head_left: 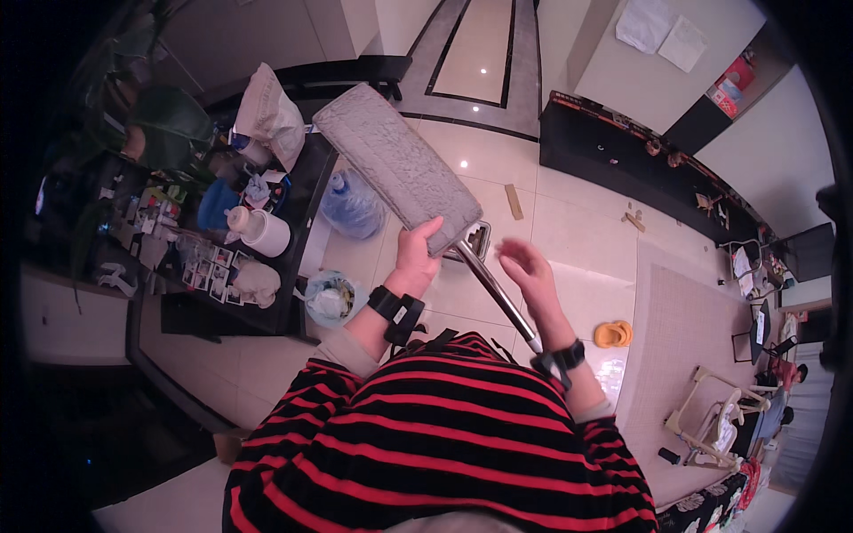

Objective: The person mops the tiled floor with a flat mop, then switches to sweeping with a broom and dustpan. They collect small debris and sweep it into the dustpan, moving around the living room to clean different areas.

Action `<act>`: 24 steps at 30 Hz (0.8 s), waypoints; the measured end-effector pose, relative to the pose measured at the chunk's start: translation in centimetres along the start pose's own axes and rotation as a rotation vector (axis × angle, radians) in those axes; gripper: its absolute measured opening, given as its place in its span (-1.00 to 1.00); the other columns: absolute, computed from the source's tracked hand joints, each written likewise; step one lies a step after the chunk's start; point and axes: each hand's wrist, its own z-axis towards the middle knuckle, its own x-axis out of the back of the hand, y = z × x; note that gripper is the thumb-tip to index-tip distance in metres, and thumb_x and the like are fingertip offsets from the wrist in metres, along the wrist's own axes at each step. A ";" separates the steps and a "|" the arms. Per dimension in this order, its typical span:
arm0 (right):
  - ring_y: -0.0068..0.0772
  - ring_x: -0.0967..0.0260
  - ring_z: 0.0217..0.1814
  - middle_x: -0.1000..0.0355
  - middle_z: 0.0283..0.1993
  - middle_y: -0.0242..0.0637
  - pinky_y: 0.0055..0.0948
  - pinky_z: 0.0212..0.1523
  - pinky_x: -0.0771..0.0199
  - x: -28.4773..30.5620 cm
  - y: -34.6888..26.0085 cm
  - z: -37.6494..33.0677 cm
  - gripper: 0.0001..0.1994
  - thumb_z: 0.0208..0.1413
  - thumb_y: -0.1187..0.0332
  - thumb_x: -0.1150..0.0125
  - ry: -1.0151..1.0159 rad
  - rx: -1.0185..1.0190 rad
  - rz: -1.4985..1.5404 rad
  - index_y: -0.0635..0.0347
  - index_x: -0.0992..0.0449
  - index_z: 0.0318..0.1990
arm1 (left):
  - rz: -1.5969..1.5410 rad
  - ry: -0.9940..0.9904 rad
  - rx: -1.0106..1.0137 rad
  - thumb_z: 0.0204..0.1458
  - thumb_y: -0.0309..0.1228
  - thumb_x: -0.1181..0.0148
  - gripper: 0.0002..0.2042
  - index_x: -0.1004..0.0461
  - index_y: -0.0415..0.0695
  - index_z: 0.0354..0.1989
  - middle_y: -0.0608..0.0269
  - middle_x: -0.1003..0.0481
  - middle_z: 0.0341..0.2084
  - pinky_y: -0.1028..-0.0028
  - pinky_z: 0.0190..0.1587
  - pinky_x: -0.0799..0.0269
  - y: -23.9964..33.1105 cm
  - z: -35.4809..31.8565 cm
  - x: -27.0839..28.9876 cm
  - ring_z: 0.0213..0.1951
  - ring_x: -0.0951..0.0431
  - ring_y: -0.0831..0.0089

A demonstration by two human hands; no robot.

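Note:
A flat mop is raised in front of me, its grey fluffy pad (395,160) turned upward and slanting to the far left. My left hand (415,259) grips the pad's near end, thumb on top and the other fingers hidden beneath. From that end a shiny metal pole (498,298) runs down toward my right wrist. Beside the pole, my right hand (530,275) is open, fingers apart and slightly bent, with nothing in it. A dark-rimmed object (480,242) on the floor is partly covered by the mop; I cannot tell its kind.
At left, a black table (306,209) bears a white bottle (265,233), photos and a plant. Below it stand a large blue water jug (353,206) and a lined bin (330,298). Yellow slippers (613,334) lie right, near a rug (671,329). A black cabinet (613,160) lines the wall.

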 end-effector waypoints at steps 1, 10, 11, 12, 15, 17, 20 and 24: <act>-0.36 -0.42 -0.11 -0.41 -0.07 -0.08 -0.39 -0.20 -0.46 0.0 0.5 1.5 -0.47 0.10 0.13 -0.15 0.107 0.176 -0.263 0.29 -0.24 0.12 | 0.003 0.047 0.031 -0.04 -0.57 -0.11 -0.65 -0.32 -0.35 -0.04 0.04 -0.45 -0.18 0.24 -0.09 -0.45 -0.6 -0.3 -0.1 -0.14 -0.49 0.20; -0.55 -0.20 -0.77 -0.29 -0.66 -0.33 -0.59 -0.75 -0.21 -4.6 5.5 3.4 -0.47 0.14 -0.10 0.03 -0.150 -0.286 0.179 0.33 -0.36 -0.25 | 0.455 -0.139 -0.097 -0.08 -0.49 -0.24 -0.57 -0.29 -0.28 0.00 0.16 -0.46 -0.19 0.39 -0.09 -0.37 -1.5 -1.9 0.7 -0.12 -0.45 0.39; -0.56 -0.20 -0.77 -0.29 -0.66 -0.34 -0.59 -0.76 -0.20 -4.6 5.5 3.6 -0.48 0.14 -0.10 0.02 -0.114 -0.338 0.125 0.32 -0.35 -0.28 | 0.465 -0.099 -0.110 -0.08 -0.49 -0.25 -0.54 -0.27 -0.29 0.02 0.17 -0.46 -0.22 0.40 -0.09 -0.37 -1.1 -1.9 1.0 -0.15 -0.45 0.40; -0.56 -0.20 -0.77 -0.29 -0.66 -0.34 -0.59 -0.76 -0.20 -4.5 5.7 3.8 -0.49 0.14 -0.09 0.01 -0.081 -0.361 0.082 0.31 -0.35 -0.30 | 0.458 -0.083 -0.153 -0.09 -0.49 -0.26 -0.50 -0.24 -0.29 0.04 0.19 -0.46 -0.26 0.41 -0.09 -0.37 -0.8 -1.8 1.3 -0.18 -0.46 0.41; -0.57 -0.15 -0.81 -0.25 -0.67 -0.37 -0.59 -0.81 -0.16 -4.7 6.3 4.3 -0.52 0.11 -0.07 -0.05 -0.021 -0.407 0.033 0.28 -0.33 -0.38 | 0.579 0.055 -0.237 -0.09 -0.46 -0.30 -0.51 -0.21 -0.29 -0.01 0.25 -0.43 -0.43 0.43 -0.26 -0.42 1.1 -1.5 3.1 -0.41 -0.46 0.45; -0.58 -0.13 -0.83 -0.25 -0.69 -0.37 -0.58 -0.84 -0.13 -5.2 7.0 4.3 -0.52 0.11 -0.06 -0.07 0.003 -0.456 -0.035 0.30 -0.35 -0.34 | 0.711 0.121 -0.264 -0.09 -0.43 -0.31 -0.57 -0.24 -0.29 -0.10 0.27 -0.41 -0.49 0.42 -0.36 -0.43 2.2 -0.8 4.7 -0.50 -0.44 0.45; -0.58 -0.13 -0.83 -0.23 -0.71 -0.38 -0.57 -0.84 -0.13 -6.1 7.9 3.8 -0.50 0.09 -0.07 -0.09 -0.006 -0.458 -0.043 0.33 -0.38 -0.26 | 0.958 0.183 -0.243 -0.08 -0.39 -0.31 -0.70 -0.28 -0.21 -0.31 0.27 -0.40 -0.54 0.59 -0.65 -0.28 2.7 0.8 6.8 -0.64 -0.37 0.59; -0.52 -0.19 -0.79 -0.26 -0.71 -0.29 -0.51 -0.78 -0.22 -6.9 8.2 3.4 -0.41 0.03 -0.17 -0.09 0.018 -0.426 -0.195 0.35 -0.41 -0.29 | 1.240 0.221 -0.302 -0.17 -0.22 -0.36 -0.66 -0.38 -0.24 -0.57 0.18 -0.44 -0.66 0.43 -0.50 -0.34 2.3 2.2 9.2 -0.58 -0.43 0.42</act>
